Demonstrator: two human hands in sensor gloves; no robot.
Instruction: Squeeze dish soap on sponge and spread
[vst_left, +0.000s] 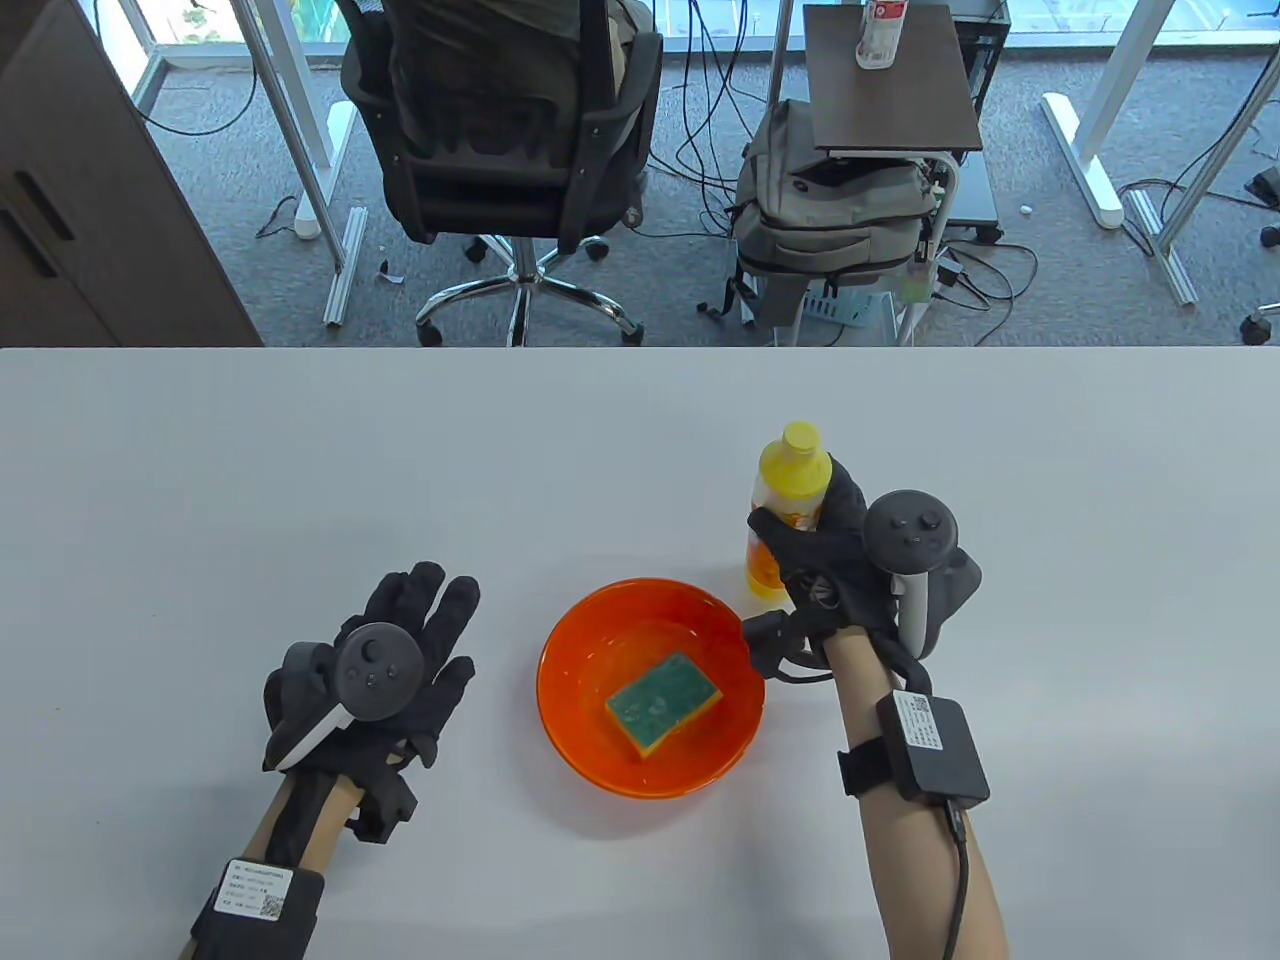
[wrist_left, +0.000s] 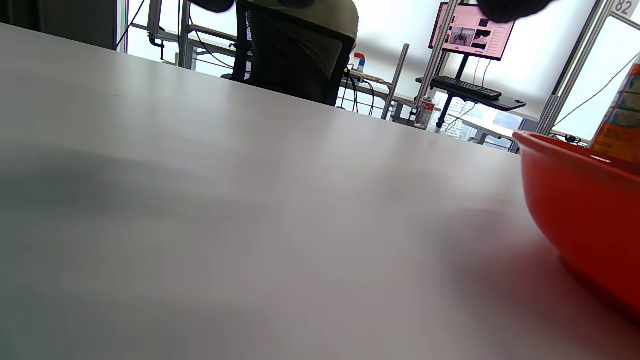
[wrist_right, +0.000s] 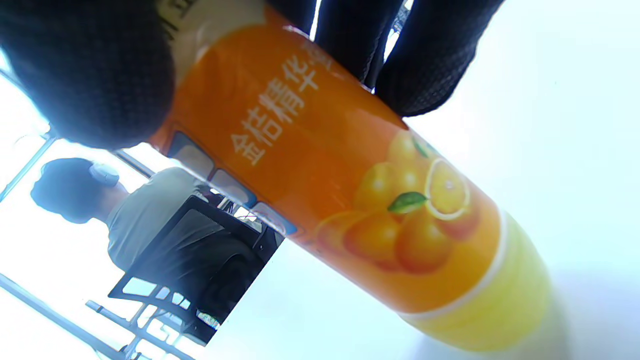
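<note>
- Orange bowl (vst_left: 575, 640): stands on the white table (vst_left: 200, 480) and serves as the landmark here; presumably it is there to catch stray soap.
- Green-and-yellow sponge (vst_left: 663, 702): lies flat inside the bowl, green scouring face up, ready to receive the soap.
- Dish soap bottle (vst_left: 785, 500): stands upright just behind the bowl's right rim, yellow cap on; the right wrist view shows its orange citrus label.
- Right hand (vst_left: 840, 560): wrapped around the bottle's body, thumb on one side and fingers (wrist_right: 430, 60) on the other, a grip suited to lifting and tipping it over the sponge.
- Left hand (vst_left: 385, 670): lies palm down on the table left of the bowl, fingers spread and holding nothing, seemingly waiting to steady the bowl.
</note>
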